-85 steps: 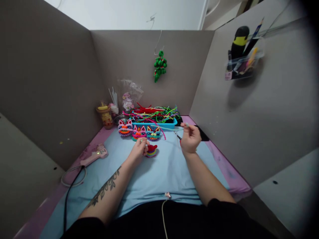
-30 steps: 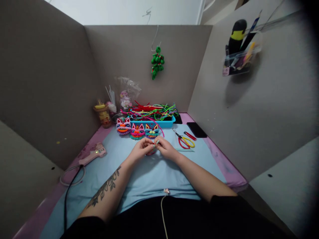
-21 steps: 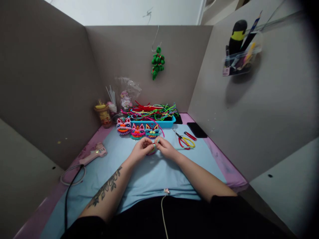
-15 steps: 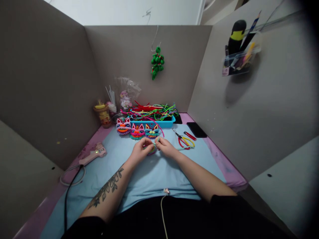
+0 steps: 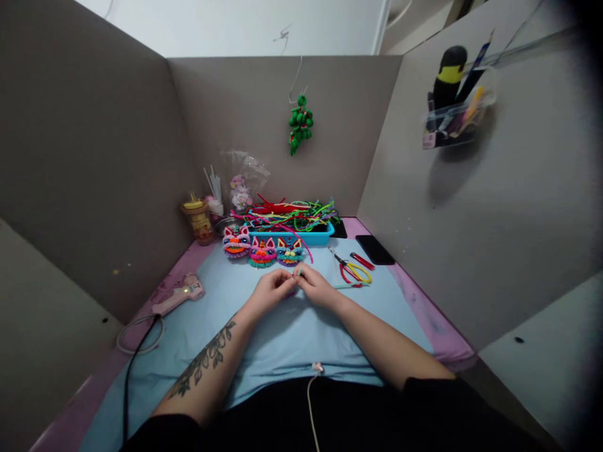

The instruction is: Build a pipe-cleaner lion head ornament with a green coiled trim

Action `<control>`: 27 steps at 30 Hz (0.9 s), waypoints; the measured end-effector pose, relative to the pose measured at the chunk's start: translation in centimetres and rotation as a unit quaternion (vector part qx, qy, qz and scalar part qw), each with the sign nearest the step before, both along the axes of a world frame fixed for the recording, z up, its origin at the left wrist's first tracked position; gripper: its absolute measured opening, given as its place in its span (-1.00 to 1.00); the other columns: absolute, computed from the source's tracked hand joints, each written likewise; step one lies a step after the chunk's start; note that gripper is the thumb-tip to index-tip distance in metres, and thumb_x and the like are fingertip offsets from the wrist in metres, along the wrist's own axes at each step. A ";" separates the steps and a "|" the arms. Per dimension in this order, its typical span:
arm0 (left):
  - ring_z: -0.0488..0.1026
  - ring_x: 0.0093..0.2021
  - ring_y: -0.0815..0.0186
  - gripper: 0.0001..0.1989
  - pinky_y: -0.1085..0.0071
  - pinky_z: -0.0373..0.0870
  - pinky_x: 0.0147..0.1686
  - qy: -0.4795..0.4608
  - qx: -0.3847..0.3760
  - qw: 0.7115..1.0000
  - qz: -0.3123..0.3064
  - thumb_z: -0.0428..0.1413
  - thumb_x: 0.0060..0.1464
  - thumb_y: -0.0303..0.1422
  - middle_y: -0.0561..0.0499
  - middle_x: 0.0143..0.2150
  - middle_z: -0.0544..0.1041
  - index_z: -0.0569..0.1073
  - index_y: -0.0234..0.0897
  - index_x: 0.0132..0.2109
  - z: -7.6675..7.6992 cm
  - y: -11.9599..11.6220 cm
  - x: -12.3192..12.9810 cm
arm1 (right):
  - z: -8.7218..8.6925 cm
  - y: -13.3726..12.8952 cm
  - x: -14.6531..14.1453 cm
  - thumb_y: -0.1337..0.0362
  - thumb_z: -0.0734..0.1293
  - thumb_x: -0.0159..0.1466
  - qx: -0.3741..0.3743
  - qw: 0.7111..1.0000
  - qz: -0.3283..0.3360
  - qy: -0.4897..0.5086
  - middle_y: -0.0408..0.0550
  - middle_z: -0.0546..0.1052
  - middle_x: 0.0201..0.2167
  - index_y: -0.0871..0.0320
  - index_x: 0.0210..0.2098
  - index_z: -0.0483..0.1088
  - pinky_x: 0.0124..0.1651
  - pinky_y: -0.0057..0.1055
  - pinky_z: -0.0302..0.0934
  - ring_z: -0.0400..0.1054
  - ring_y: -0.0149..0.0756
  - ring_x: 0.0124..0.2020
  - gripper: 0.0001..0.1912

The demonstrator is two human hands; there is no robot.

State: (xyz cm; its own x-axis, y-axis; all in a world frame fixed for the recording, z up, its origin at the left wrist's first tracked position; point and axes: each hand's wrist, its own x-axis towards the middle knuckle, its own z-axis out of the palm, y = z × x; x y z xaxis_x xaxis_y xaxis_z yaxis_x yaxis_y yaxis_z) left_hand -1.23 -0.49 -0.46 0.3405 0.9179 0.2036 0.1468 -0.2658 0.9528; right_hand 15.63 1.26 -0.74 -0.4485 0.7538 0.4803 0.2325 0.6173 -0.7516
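Note:
My left hand (image 5: 273, 290) and my right hand (image 5: 313, 285) meet over the blue cloth (image 5: 264, 342), fingers pinched together. A pale green fuzzy strip (image 5: 348, 286) runs out to the right from under my right hand, and a bit of the same colour shows at its fingertips. Between the hands a small pinkish piece is mostly hidden by my left fingers. Just beyond stand three fuzzy animal heads: a lilac one (image 5: 236, 243), a pink one (image 5: 262, 252) and a blue one (image 5: 289, 251).
Behind the heads is a blue tray (image 5: 311, 238) of colourful fuzzy stems. Pliers (image 5: 354, 271), a red cutter (image 5: 362, 261) and a black phone (image 5: 375, 250) lie at right. A pink glue gun (image 5: 179, 295) with its cord is at left. Grey panels surround the table.
Both hands have drawn closer together, and the round piece between them is now more covered by my left fingers. The whole view has shifted slightly.

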 end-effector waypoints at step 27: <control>0.29 -0.55 0.45 -0.60 0.53 0.23 -0.53 -0.108 -0.118 0.987 0.003 0.16 -0.06 -0.08 0.02 -0.54 0.41 0.48 -0.41 -0.36 0.8 0.0 -0.4 | 0.7 -0.8 -0.2 0.24 0.35 0.11 -0.069 0.988 -0.055 0.126 -0.13 0.47 -0.48 0.18 -0.41 0.40 -0.36 -0.43 0.25 0.35 -0.37 -0.45 -0.87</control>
State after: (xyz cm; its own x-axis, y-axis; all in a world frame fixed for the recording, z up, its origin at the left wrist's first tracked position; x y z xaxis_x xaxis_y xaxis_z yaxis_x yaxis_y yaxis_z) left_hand -1.66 -0.45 0.37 0.3061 0.9506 0.0513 -0.0660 -0.0325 0.9973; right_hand 15.44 0.44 -0.03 -0.2399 0.8569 0.4563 0.0876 0.4872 -0.8689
